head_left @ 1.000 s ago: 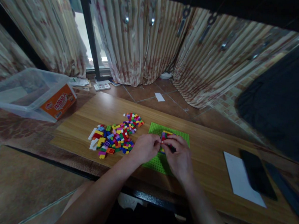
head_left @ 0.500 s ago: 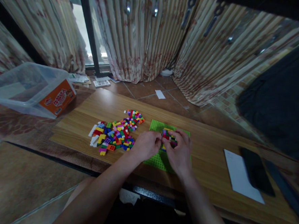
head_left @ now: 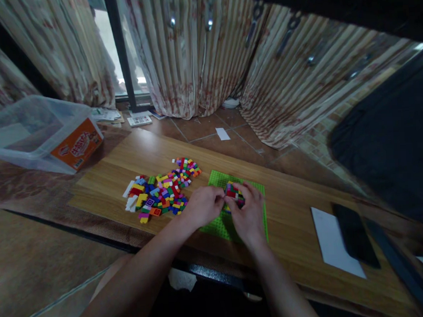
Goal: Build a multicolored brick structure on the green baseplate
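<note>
The 2 hands meet over a small multicoloured brick build [head_left: 234, 189] on a green studded baseplate [head_left: 220, 228], which lies on a wooden tabletop [head_left: 286, 216]. The left hand [head_left: 204, 206] is mostly closed, its fingers curled and their tips drawn together at the build's left edge; whether a brick sits between them, I cannot tell. The right hand [head_left: 248, 211] is half open and arched over the build's right side, thumb toward the left fingertips – how firmly it grips is hidden by its own fingers. Red shows on top of the build between the 2 hands.

Left of the baseplate, loose bricks [head_left: 166, 192] spread in a heap, near the left forearm. A clear plastic bin [head_left: 35, 152] with an orange label stands beyond them – farther left. Well to the right lie a white sheet [head_left: 333, 242] and a black flat object [head_left: 355, 235], side by side.
</note>
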A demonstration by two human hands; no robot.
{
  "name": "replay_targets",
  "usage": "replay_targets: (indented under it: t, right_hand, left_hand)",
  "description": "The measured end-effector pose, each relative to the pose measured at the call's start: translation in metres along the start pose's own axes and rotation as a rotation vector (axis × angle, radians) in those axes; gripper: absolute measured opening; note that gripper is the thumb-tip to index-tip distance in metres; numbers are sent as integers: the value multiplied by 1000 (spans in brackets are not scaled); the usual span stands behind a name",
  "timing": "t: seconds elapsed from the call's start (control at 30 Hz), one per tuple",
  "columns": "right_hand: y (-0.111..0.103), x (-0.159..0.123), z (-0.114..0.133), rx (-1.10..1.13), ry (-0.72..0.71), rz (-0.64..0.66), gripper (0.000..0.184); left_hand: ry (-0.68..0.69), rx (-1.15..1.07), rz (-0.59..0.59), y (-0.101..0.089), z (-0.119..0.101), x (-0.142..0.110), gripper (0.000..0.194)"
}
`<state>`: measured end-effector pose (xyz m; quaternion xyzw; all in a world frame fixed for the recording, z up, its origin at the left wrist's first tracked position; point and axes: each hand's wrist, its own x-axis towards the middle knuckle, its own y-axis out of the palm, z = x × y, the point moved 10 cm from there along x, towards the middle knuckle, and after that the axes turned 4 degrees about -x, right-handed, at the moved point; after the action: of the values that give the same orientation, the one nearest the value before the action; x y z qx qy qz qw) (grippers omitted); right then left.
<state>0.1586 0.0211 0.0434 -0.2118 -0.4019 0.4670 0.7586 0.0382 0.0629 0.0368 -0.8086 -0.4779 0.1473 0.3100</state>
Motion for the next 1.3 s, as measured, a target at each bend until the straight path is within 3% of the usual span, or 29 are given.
replay_targets:
  t: [0.27,0.43,0.57,0.77,1.1,1.3]
  right_hand:
    - [-11,3,-12,186,47,-36,30]
    - [-36,3,-16,300,75,-158,26]
    - [-39,1,0,323,-6,-100,23]
    - [-24,-5,23,268,-128,32,23]
    - [-26,-2,24,272,-150,72,18]
    - [-52,3,-37,319,158,19,22]
  left_hand:
    - [-36,-313,-103,-17,15,5,21]
    - [-140,-644,-63,-7,26,8,16]
    - [-154,-844,-8,3,19,7,17]
    - [-130,-1000,85,11,9,6,26]
    - [-85,-885,59,5,4,5,31]
    - [-109,-581,-108,-12,17,6,22]
